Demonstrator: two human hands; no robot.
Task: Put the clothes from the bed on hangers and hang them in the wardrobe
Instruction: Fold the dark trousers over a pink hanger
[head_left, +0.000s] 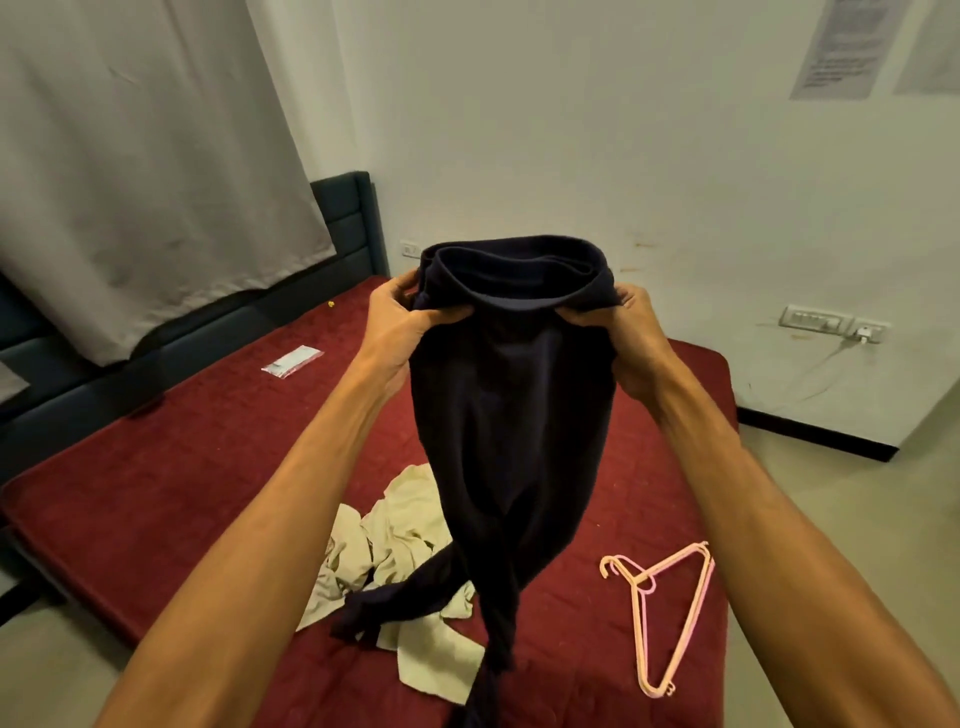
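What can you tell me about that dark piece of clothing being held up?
The dark garment is navy, soft-looking cloth. The left hand and right hand grip its bunched open edge, one each side. It hangs limp; its lower end trails over a cream garment on the red mattress.

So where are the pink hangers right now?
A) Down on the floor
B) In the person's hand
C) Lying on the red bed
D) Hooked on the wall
C: the pink hangers lie flat on the red bed, while the left hand and right hand both hold up the dark garment.
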